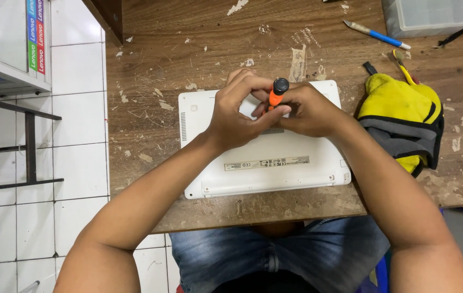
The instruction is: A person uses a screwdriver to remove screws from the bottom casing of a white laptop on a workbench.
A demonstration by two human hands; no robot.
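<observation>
Box: a clear plastic box (pixel 429 16) stands at the desk's far right corner; what it holds cannot be told.
Labels: a long pale sticker (pixel 266 163) with small dark marks lies across the laptop's underside, near its front edge; a strip of coloured stickers (pixel 36 35), blue, green and red, runs down the white cabinet at the far left.
Laptop: white laptop (pixel 264 157), lying bottom up in the middle of the worn wooden desk (pixel 188 49), vent slots by its left edge.
Screwdriver: orange shaft, black cap (pixel 277 92), upright over the laptop's rear half.
Left hand: (pixel 237 116) closed around the screwdriver's lower part.
Right hand: (pixel 310 111) curled against the screwdriver from the other side, touching the left hand.
Cloth: yellow and grey bundle (pixel 402 122) just right of the laptop.
Pen: blue and white (pixel 378 35), beside the box.
</observation>
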